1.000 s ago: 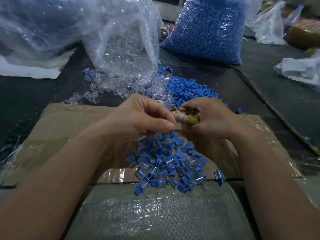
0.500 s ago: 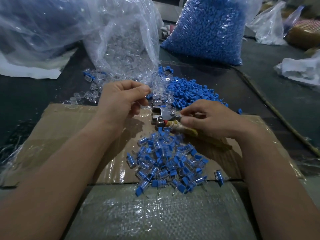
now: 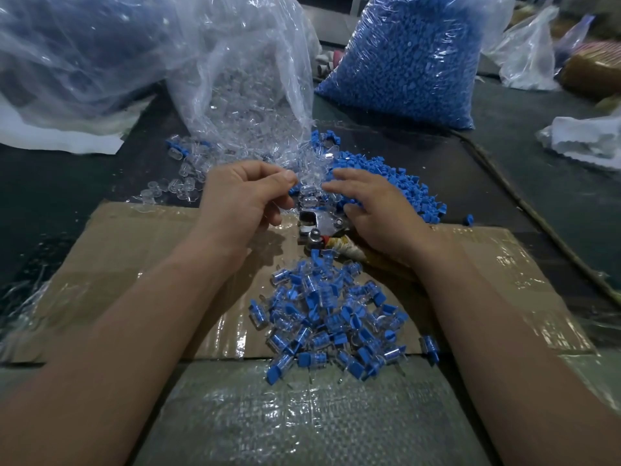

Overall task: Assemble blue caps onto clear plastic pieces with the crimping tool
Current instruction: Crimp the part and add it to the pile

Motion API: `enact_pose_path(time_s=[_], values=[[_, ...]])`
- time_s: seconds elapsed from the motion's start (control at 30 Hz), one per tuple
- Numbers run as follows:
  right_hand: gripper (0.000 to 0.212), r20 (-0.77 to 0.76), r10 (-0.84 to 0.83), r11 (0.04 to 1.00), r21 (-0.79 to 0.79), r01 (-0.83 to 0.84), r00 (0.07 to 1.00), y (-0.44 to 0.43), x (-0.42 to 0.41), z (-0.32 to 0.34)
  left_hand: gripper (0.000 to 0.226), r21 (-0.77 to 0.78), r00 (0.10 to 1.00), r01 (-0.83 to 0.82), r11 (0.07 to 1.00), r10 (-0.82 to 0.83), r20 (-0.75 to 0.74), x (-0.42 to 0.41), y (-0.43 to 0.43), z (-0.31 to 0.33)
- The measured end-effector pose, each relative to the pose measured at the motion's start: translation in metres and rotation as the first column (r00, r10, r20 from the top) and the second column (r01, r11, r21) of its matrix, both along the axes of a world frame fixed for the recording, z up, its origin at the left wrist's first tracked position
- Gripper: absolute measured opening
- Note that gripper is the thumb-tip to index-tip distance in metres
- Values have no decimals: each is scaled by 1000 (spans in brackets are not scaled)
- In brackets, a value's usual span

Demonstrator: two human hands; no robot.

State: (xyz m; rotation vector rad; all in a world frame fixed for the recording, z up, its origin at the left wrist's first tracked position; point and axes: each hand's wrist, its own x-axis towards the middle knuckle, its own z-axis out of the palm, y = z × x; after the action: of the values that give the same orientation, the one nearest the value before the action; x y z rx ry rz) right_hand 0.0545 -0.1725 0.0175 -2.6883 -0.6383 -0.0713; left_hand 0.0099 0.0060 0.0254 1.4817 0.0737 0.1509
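1. a large crumpled clear bag point(image 3: 84, 45) lies at the far left corner of the dark surface point(image 3: 50, 183).
2. right of it, an open bag of clear plastic pieces point(image 3: 242, 82) spills loose clear pieces point(image 3: 174, 186) just beyond the far edge of the cardboard sheet point(image 3: 134, 264).
3. the left hand point(image 3: 242, 203) is curled, thumb against forefinger, beside a clear piece; i cannot tell whether it pinches one.
4. the crimping tool point(image 3: 319, 227) lies on the cardboard near its far edge, between the hands, its wrapped handle running under the right hand.
5. assembled blue-capped pieces point(image 3: 329, 317) are heaped at the cardboard's near edge.
6. the right hand point(image 3: 376, 210) is palm down, fingers straight and spread, touching the loose blue caps point(image 3: 403, 186), gripping nothing.
7. a full bag of blue caps point(image 3: 403, 62) stands at the far side.
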Motion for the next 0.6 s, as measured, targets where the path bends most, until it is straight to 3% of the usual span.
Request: enact_pose_path(time_s=[0.37, 0.6], values=[[22, 33, -145, 989, 5, 145, 989, -8, 6, -3, 11, 13, 1000, 16, 1000, -16, -9, -2, 0, 2], [28, -19, -206, 978, 21, 207, 978, -7, 5, 0, 11, 21, 1000, 16, 1000, -15, -15, -2, -1, 2]])
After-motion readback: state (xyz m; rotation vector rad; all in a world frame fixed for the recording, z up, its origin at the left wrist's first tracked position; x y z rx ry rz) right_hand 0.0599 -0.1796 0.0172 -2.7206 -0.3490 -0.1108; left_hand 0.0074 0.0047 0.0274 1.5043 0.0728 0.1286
